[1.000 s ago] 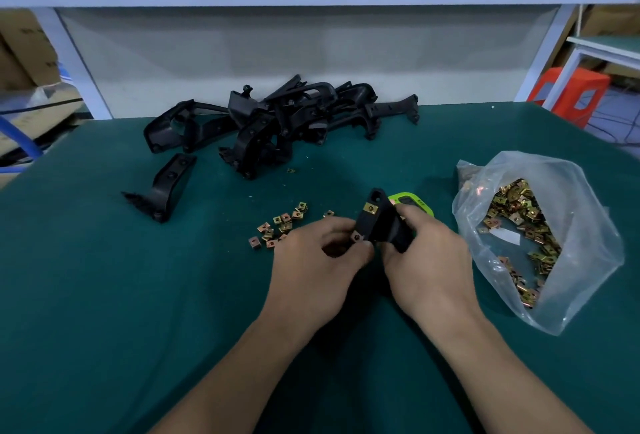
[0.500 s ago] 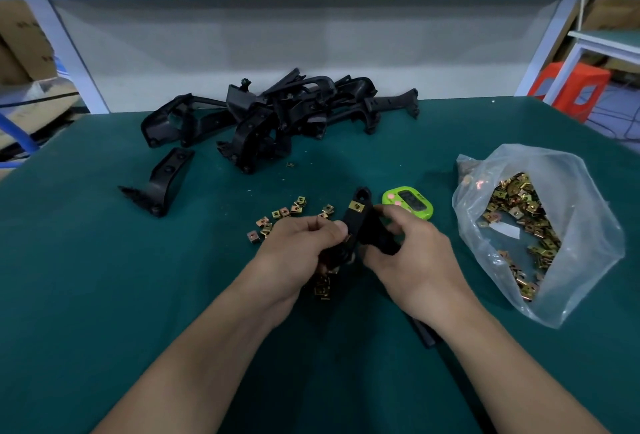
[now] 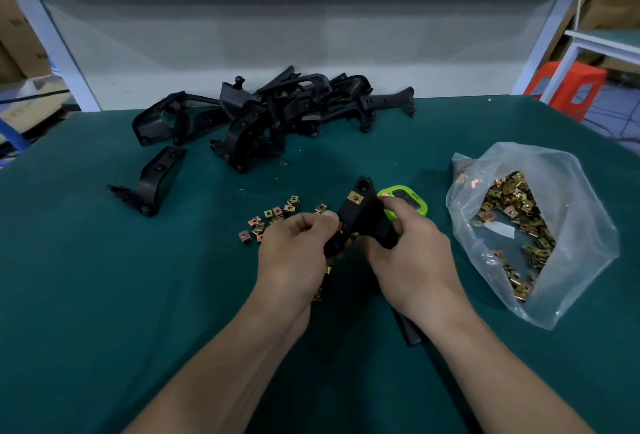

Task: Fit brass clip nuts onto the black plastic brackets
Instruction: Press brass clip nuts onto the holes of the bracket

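Right hand wraps the held bracket from its right side, fingers curled round the body. Left hand pinches the bracket's lower end w/ thumb + curled fingers; can't tell if a nut sits under the thumb. One fitted clip nut is already on the upper end, just above the left thumb. Loose clip nuts lie on the tabletop just beyond and left of the left hand, a few more under its wrist. The bag of nuts is to the right of the right hand, the green timer just behind its fingers, and the bracket pile is well beyond both hands. Step in hand, prob.: seating the next nut at the lower tab. To do it well: right hand keeps the bracket steady, nut's open side lined up square w/ the tab edge, thumb pushes straight till the nut hole sits over the bracket hole; skewed push could jam or pop the clip. Vs 1 s ago: hands are a bit further apart, bracket leans more slanted, timer is more exposed, fitted nut unchanged; vs 0.5 s ago approx. same pose.
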Available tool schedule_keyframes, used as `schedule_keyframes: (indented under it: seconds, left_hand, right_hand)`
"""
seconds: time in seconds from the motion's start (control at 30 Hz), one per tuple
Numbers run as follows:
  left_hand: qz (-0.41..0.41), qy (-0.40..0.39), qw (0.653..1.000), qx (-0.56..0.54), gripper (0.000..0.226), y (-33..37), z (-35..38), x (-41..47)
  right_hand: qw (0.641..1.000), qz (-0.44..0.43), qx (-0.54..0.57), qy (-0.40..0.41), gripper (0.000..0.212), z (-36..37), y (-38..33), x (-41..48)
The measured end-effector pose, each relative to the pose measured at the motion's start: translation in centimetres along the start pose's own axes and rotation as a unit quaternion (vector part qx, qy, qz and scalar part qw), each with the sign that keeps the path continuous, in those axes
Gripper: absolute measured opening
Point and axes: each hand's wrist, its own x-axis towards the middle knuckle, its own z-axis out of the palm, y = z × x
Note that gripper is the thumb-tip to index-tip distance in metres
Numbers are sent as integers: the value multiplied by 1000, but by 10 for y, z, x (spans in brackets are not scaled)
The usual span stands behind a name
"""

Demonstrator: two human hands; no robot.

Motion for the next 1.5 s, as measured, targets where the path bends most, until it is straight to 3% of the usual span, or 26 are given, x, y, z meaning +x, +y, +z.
schedule_keyframes:
  seconds: [0.17,0.33,0.53,1.07,1.23,1.33,1.4,1.5]
  left_hand:
    - [108,-20,988,112,16,3,-1,-10]
    - [184,-5,944,272,12,0,1,-18]
    - [270,15,905,328,22,-5,-3,-16]
    - [291,32,880,374,33,-9,-3,-12]
    - [290,12,884,366,30,-10,-2,-6]
    - [261,9,915,307,31,-12,0,-4]
    - [236,-1,937,258,30,-8,2,-5]
    - [197,1,966,166,28,3,4,-2]
  right_hand:
    - [1000,16,-3,24,41,0,1,0]
    - [1000,4,2,18,40,-1,-3,-2]
    - [1000,-12,-3,16,40,4,-4,-4]
    - [1000,-13,-2,-3,46,4,-6,-4]
    - [999,-12,-10,-28,36,4,-6,-4]
    - [999,11,5,-48,40,1,-10,-6]
    - [994,46,58,-82,37,-4,-12,-10]
    - [955,121,221,-155,31,-17,-16,-25]
